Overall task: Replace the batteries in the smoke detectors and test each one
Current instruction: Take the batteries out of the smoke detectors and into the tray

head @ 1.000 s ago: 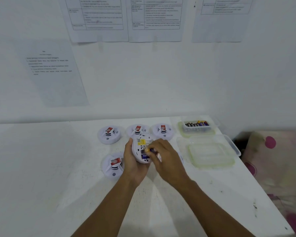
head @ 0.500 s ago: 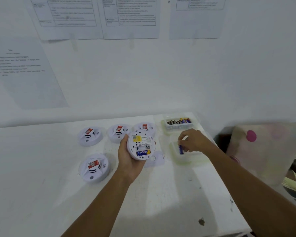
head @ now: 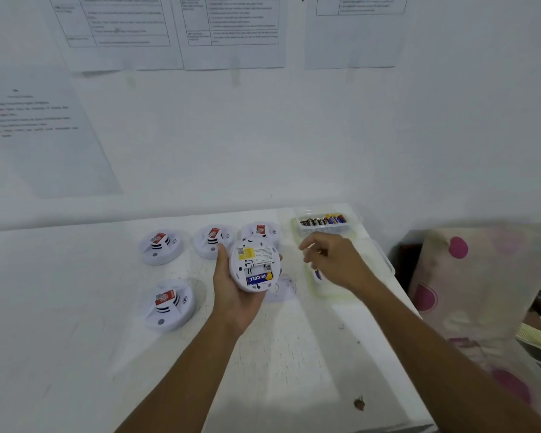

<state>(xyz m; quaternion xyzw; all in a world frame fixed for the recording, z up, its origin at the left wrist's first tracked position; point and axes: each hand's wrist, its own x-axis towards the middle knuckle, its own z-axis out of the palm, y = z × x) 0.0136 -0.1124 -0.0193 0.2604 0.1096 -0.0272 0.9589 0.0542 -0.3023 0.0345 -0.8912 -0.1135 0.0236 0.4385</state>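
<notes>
Left hand (head: 235, 295) cupped round a detector (head: 254, 263), thumb on its left rim, fingers behind and curling past the right edge. Held above the table (head: 75, 354), back side up and tilted toward the camera. Yellow label on the upper part; one blue-and-yellow battery (head: 259, 278) seated in the open compartment, slot beside it looking bare.

Right hand (head: 334, 260) right of the detector, in the air, fingers loosely curled and parted, gripping nothing visible. Hovering over a clear lid (head: 384, 260); a loose battery (head: 317, 273) lying on the lid just under the palm, partly hidden.

Battery tub (head: 325, 221) beyond the right hand, at the far right corner of the table, full of cells.

Four more detectors face up on the table: three in a row behind the held one (head: 160, 246) (head: 213, 240) (head: 261, 231), the last partly hidden by it; one (head: 169, 304) left of the left hand. White cover (head: 280, 289) flat on the table, just right of and below the held detector.
</notes>
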